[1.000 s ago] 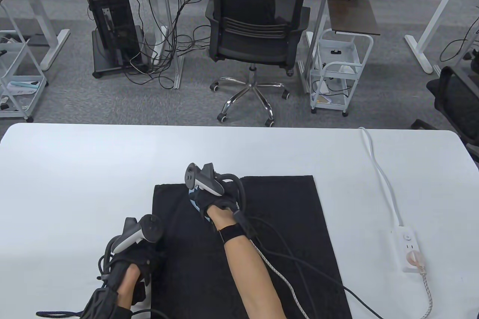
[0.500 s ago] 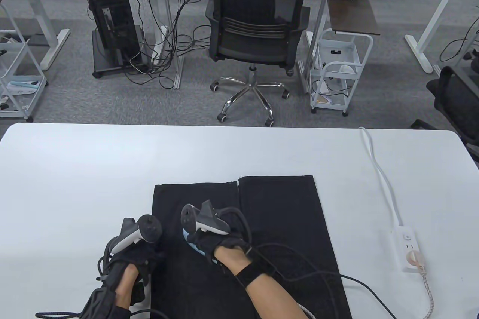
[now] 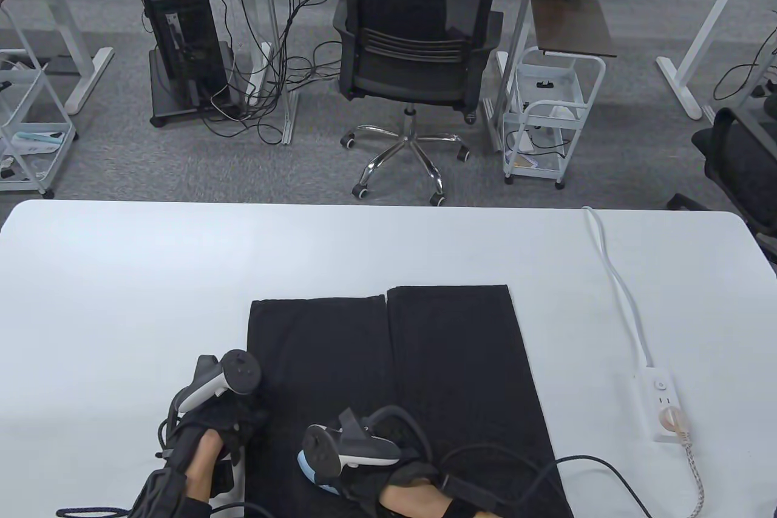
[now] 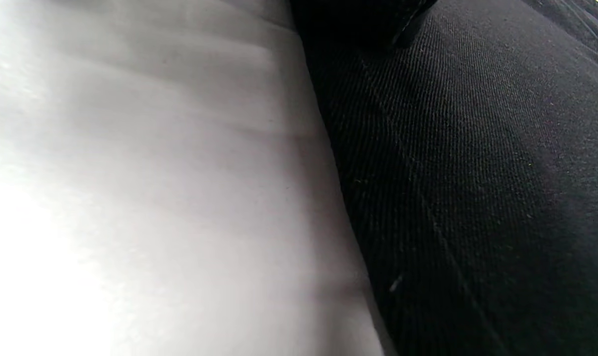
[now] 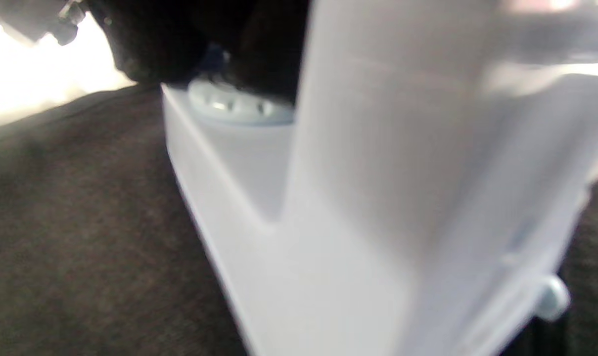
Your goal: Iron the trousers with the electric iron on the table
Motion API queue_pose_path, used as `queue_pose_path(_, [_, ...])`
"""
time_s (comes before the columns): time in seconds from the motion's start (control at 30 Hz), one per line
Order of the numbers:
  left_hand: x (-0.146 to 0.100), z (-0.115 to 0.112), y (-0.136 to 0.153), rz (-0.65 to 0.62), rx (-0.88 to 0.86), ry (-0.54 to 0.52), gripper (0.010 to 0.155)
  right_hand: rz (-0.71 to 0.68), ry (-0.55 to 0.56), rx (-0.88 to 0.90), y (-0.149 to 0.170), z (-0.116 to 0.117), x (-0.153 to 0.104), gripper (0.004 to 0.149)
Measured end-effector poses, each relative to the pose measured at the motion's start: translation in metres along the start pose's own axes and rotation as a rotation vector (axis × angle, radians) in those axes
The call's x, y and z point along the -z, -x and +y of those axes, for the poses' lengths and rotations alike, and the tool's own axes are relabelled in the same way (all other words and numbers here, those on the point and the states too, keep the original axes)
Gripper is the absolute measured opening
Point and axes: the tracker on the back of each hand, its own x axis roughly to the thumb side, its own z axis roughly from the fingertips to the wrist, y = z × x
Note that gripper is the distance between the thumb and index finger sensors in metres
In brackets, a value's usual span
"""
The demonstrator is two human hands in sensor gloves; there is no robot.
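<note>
Black trousers (image 3: 449,354) lie flat on the white table (image 3: 121,275), legs pointing away from me. My right hand (image 3: 388,475) grips the light blue and white iron (image 3: 315,472) on the near part of the left trouser leg. The iron's white body (image 5: 358,207) fills the right wrist view, with dark fabric (image 5: 71,237) beside it. My left hand (image 3: 218,427) rests on the trousers' left edge near the table's front. The left wrist view shows that black fabric edge (image 4: 477,198) against the table (image 4: 130,198).
A white power strip (image 3: 665,399) lies at the right with a braided cord (image 3: 692,469) plugged in and a white cable (image 3: 613,275) running to the far edge. Black glove cables (image 3: 546,463) cross the right trouser leg. An office chair (image 3: 413,50) stands beyond the table.
My right hand has pulled the iron down the left trouser leg, from its far hem toward the near edge. The left hand has stayed in place.
</note>
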Motion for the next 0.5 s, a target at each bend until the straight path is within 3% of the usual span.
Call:
queue_pose_path(0.13, [0.0, 0.001, -0.001, 0.0, 0.005, 0.0, 0.086, 0.033, 0.012, 0.012, 0.01, -0.006, 0.019, 0.056])
queue_pose_path(0.5, [0.001, 0.001, 0.0, -0.016, -0.014, 0.015, 0.087, 0.314, 0.017, 0.097, 0.079, -0.045, 0.131, 0.056])
